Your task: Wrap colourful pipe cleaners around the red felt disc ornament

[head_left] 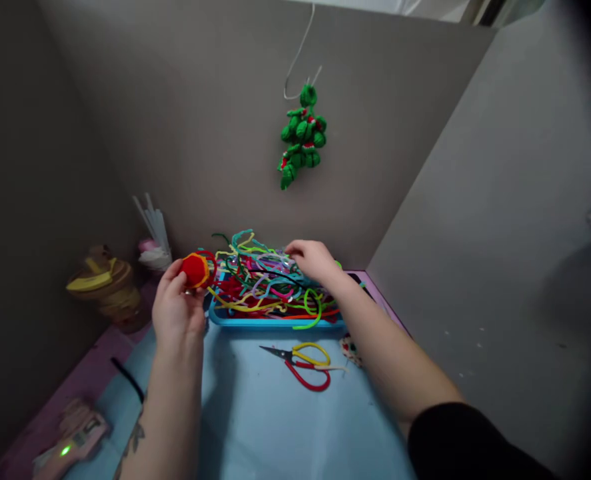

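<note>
My left hand (178, 297) is closed around a small red fuzzy piece with an orange rim (194, 271), held up just left of the tray. A red strand loops out beside that piece. Over the back of the blue tray (275, 323) is my right hand (315, 260), its fingers bent down into a tangle of colourful pipe cleaners (270, 280). What its fingertips grip, if anything, is hidden. Scissors (295, 360) with one yellow and one red handle lie in front of the tray, blades pointing left.
A pink glue gun (72, 440) with a green light lies front left. White sticks (155, 227) stand in a holder at back left, beside a brown and yellow object (108, 283). Green knitted-looking pieces (302, 137) hang from a wire on the grey back panel.
</note>
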The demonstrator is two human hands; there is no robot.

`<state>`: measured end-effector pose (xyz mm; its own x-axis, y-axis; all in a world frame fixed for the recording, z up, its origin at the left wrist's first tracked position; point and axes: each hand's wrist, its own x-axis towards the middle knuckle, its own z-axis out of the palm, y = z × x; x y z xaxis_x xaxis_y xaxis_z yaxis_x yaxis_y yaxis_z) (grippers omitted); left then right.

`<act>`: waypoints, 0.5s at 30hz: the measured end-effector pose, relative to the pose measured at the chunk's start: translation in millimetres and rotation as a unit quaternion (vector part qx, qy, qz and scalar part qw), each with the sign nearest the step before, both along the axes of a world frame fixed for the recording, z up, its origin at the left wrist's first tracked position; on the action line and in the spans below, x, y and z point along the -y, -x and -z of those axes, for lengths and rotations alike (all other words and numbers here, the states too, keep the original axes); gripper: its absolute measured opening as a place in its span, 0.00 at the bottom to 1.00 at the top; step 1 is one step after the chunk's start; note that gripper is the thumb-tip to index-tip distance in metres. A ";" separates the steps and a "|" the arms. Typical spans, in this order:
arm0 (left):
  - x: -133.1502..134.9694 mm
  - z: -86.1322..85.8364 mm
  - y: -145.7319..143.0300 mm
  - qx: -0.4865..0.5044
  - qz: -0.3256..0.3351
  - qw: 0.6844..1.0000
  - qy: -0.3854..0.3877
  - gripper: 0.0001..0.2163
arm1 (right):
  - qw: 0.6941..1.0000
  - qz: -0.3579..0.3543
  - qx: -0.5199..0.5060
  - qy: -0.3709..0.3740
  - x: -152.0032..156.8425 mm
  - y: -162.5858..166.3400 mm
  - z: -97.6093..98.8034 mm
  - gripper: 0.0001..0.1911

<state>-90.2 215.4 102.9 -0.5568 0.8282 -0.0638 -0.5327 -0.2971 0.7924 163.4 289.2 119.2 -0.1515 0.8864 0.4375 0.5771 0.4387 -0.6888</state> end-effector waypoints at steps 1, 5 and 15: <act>1.4 -2.3 2.3 0.008 -0.007 1.000 -0.003 0.11 | 0.999 -0.027 0.013 0.030 -14.5 10.0 2.9 0.13; 5.1 -11.4 10.4 0.052 -0.050 0.997 -0.009 0.13 | 0.993 -0.051 0.078 0.072 -58.8 44.7 24.3 0.10; 4.8 -14.0 18.3 0.096 -0.035 0.995 -0.014 0.11 | 0.976 -0.013 0.203 0.082 -93.0 99.8 48.3 0.05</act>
<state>-108.5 210.7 116.9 -0.5929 0.7908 -0.1520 -0.6511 -0.3596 0.6684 63.6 382.2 70.9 -0.3059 0.9329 0.1901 0.8075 0.3600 -0.4673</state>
